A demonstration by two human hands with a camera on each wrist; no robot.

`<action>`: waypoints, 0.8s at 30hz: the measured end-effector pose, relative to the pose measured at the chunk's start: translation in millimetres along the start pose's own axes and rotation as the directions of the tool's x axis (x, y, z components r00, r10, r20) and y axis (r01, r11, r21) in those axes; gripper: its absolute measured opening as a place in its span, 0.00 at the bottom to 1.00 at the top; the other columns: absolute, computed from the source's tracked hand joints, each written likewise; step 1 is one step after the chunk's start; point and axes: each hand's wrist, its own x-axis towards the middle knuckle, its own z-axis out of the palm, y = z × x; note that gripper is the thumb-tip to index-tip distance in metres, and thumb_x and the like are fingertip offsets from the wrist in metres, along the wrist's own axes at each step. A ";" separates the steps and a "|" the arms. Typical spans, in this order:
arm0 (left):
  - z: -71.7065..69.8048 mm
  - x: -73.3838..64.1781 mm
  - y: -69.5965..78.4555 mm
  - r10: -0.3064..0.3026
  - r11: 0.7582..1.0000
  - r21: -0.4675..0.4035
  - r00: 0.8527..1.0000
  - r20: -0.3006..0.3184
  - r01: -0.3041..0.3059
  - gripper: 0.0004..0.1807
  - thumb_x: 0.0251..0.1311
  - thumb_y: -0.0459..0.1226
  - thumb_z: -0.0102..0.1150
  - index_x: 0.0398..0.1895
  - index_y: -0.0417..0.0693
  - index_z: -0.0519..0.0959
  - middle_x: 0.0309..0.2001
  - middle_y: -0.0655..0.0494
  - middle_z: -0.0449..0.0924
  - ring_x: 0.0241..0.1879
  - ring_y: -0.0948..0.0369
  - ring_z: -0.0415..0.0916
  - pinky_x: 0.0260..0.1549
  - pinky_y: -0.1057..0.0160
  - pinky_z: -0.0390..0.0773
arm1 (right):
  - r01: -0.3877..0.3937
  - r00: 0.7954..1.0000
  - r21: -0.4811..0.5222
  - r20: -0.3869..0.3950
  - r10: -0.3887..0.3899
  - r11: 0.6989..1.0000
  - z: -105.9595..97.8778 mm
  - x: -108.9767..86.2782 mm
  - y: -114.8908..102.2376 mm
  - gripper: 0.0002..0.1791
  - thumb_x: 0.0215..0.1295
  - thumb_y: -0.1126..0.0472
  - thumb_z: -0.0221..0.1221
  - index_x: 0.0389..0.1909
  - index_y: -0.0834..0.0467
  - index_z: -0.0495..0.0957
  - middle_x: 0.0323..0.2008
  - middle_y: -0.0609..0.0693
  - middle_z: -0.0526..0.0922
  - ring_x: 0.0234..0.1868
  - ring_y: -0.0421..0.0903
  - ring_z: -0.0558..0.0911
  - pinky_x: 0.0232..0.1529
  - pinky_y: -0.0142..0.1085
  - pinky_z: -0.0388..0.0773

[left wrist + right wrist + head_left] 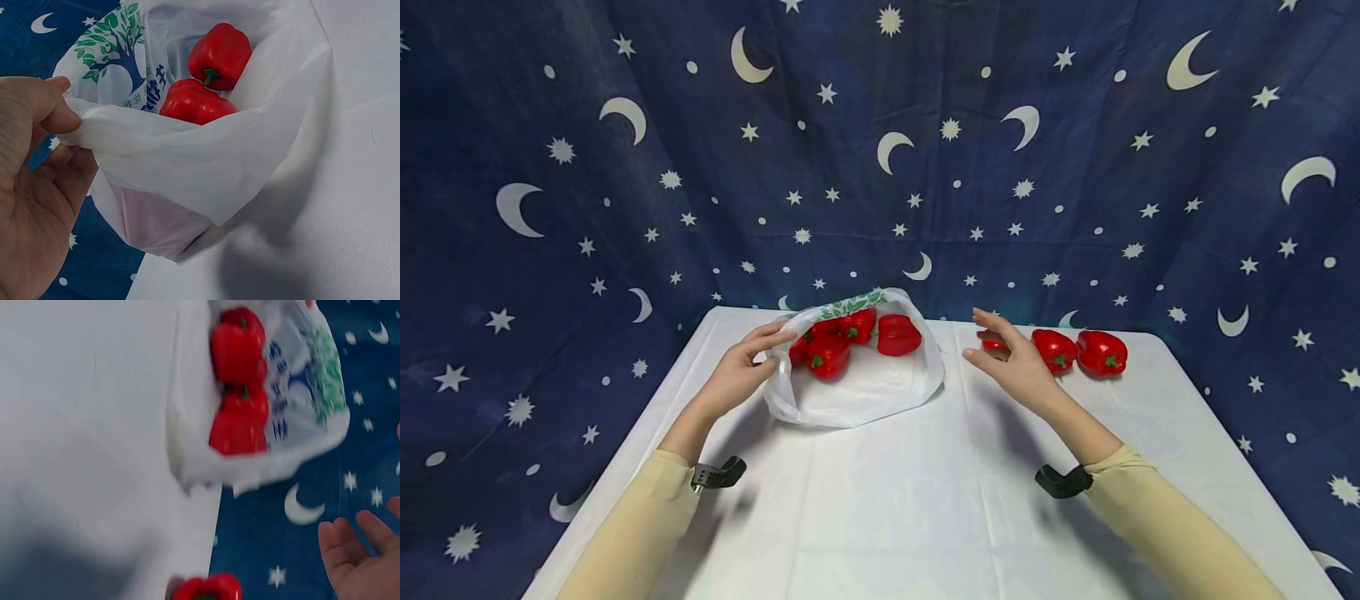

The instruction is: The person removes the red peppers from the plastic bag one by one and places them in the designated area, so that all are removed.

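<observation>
A white plastic bag (880, 408) with a green leaf print lies on the table, its mouth wide toward me. Inside it are several red bell peppers (898, 335). My left hand (741, 372) pinches the left edge of the bag between thumb and fingers; the left wrist view shows the plastic (181, 144) in that pinch. My right hand (1018, 362) is in the air right of the bag, fingers apart and holding nothing. Behind it a red pepper (992, 343) is partly hidden. Blurred in the right wrist view, a pepper (209, 589) shows at the bottom edge.
Two more red peppers (1101, 354) sit side by side to the right of my right hand. A white cloth covers the table (895, 517). Behind it hangs a dark blue curtain (850, 158) with moons and stars. Black straps (718, 473) are on both wrists.
</observation>
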 end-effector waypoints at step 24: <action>0.5 2.8 -2.5 -0.007 1.000 -0.016 1.000 -0.008 0.007 0.24 0.69 0.28 0.53 0.67 0.50 0.79 0.75 0.58 0.63 0.74 0.54 0.57 0.64 0.43 0.66 | 0.075 0.953 0.075 0.288 -0.093 0.994 125.4 30.5 -13.5 0.43 0.63 0.53 0.71 0.77 0.51 0.63 0.74 0.54 0.65 0.70 0.61 0.68 0.65 0.55 0.71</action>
